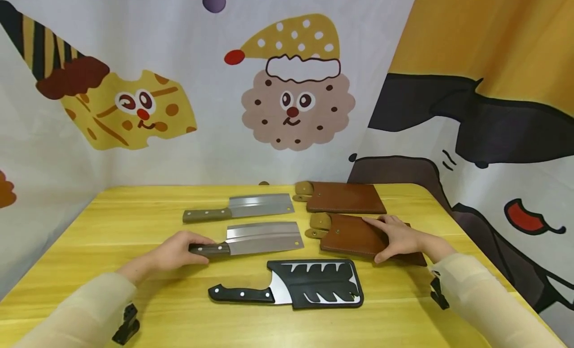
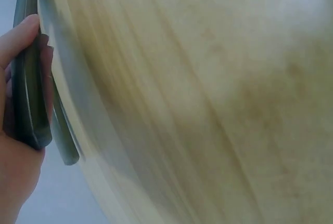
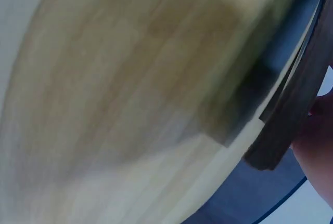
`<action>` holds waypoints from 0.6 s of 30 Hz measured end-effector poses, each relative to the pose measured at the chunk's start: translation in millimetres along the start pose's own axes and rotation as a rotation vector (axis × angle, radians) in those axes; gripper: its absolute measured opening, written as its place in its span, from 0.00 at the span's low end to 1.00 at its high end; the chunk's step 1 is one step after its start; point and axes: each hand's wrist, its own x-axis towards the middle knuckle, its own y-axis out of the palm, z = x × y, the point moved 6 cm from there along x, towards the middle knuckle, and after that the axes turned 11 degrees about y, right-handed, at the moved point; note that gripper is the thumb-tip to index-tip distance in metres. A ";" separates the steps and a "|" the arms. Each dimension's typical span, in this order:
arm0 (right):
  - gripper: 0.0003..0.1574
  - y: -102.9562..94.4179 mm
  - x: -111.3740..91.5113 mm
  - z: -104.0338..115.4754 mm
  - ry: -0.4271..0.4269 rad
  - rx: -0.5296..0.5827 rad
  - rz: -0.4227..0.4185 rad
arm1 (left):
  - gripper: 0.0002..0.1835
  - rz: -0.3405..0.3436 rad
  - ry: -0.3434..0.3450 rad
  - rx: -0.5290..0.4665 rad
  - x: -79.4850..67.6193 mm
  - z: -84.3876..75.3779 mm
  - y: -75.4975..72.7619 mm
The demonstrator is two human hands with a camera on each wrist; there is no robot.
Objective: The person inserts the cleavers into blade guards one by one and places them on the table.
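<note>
My left hand (image 1: 176, 249) grips the dark handle of the nearer cleaver (image 1: 264, 238), whose bare blade points right. In the left wrist view its handle (image 2: 26, 89) lies between thumb and fingers. My right hand (image 1: 399, 237) spans a brown leather sheath (image 1: 354, 233), thumb at its near edge and fingers at its far edge. In the right wrist view the sheath's edge (image 3: 291, 99) shows close to the hand. The sheath has a tan strap with a snap at its left end. It lies right of the cleaver, apart from the blade.
Behind the gripped cleaver lies another cleaver (image 1: 260, 204), with a second brown sheath (image 1: 345, 197) to its right. Nearer me is a black-handled knife (image 1: 242, 294) in a black-and-white cover (image 1: 325, 283). A printed curtain (image 1: 179, 163) hangs beyond the wooden table (image 1: 134, 203).
</note>
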 end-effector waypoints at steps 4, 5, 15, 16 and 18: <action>0.68 -5.8 -5.1 4.1 -0.012 0.016 -0.003 | 0.22 0.002 -0.015 0.001 -3.2 1.4 -2.1; 0.68 -7.4 -6.1 5.0 -0.017 0.019 -0.008 | 0.22 0.000 -0.015 -0.005 -4.0 1.6 -2.9; 0.68 -15.9 -11.5 15.4 -0.052 0.011 -0.028 | 0.23 -0.047 0.011 -0.069 -6.1 -6.8 -22.1; 0.68 -16.5 -11.6 17.2 -0.051 0.008 -0.030 | 0.22 -0.049 0.008 -0.068 -4.8 -8.0 -23.8; 0.68 -17.3 -11.2 20.5 -0.051 0.006 -0.032 | 0.22 -0.050 0.007 -0.060 -1.9 -10.1 -26.1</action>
